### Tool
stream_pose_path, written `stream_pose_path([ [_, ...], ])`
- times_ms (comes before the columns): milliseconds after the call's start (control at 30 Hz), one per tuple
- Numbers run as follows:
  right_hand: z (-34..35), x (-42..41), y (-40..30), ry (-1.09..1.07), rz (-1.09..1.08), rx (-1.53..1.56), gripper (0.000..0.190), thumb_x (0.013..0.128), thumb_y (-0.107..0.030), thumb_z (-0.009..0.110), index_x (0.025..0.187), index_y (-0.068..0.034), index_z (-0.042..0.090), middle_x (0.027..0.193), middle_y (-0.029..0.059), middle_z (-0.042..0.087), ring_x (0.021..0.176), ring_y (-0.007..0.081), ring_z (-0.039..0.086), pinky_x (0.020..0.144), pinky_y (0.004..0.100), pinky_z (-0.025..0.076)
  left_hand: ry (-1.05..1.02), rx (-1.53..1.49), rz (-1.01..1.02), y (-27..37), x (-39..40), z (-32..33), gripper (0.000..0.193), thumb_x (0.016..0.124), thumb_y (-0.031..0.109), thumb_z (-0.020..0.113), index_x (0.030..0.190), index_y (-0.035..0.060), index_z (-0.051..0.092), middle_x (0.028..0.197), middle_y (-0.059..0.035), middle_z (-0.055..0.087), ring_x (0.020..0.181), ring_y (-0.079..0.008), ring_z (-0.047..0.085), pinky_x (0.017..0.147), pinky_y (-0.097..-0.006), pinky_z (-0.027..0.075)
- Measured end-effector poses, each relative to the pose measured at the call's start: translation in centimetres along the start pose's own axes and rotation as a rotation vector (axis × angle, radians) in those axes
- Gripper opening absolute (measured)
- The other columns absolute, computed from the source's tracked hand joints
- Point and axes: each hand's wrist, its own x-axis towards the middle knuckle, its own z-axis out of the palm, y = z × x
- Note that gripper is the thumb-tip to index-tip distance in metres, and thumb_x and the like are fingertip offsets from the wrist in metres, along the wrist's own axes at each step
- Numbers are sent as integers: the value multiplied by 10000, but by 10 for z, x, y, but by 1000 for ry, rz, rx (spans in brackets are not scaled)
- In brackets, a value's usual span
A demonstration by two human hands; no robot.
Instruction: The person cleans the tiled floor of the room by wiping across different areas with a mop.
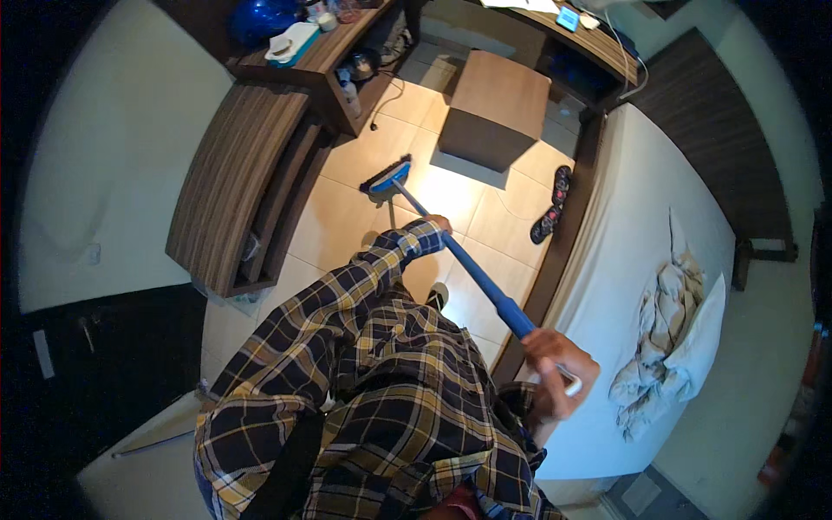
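Observation:
A blue push broom (480, 278) slants across my front, from its head on the tiles up to the right. My left hand (440, 223) wraps the shaft partway down, mostly hidden by my plaid sleeve. Up at the grip end, my right hand (560, 372) is closed around the handle, and a white tip pokes out past the fingers. The blue broom head (390, 177) with dark bristles rests on the beige tiled floor (341, 227), left of a brown box-shaped stool (494, 97).
A bed with a white sheet (585, 312) and a crumpled cloth (663, 312) lines the right. Patterned flip-flops (552, 205) lie beside its frame. At left stands a wood-grain cabinet (244, 175); a desk (312, 62) holds a blue helmet (263, 19). A cable (390, 101) trails onto the floor.

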Motion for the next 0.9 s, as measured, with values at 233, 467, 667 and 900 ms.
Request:
stream_pose_path([
  [233,-67,-76,-45,342,-162,-30,228,723,-143,479,544,-2,469,483,107,440,413,194,398,509,340,388,-113,-20,405,144,55,118,161,673,206,558,575,79,564,619,-160,581,589,-317,589,509,-417,441],
  [467,-77,-82,-33,547,-505,-262,330,829,-174,415,530,-34,422,430,90,384,377,162,395,423,309,383,-9,-196,457,200,57,119,182,651,246,624,588,101,534,634,-126,569,649,-330,567,539,-421,424],
  [667,-31,-85,-33,678,-468,-328,275,864,-174,375,632,-34,421,445,74,383,402,158,410,452,317,407,323,-336,412,180,4,98,215,529,167,666,519,111,459,575,-122,517,620,-342,530,540,-437,408],
  [900,34,-52,-73,339,-509,-405,205,844,-107,418,654,-29,419,491,66,394,421,141,398,440,282,391,355,-228,199,116,-88,55,187,572,227,669,525,103,538,553,-126,542,573,-338,548,534,-420,440],
])
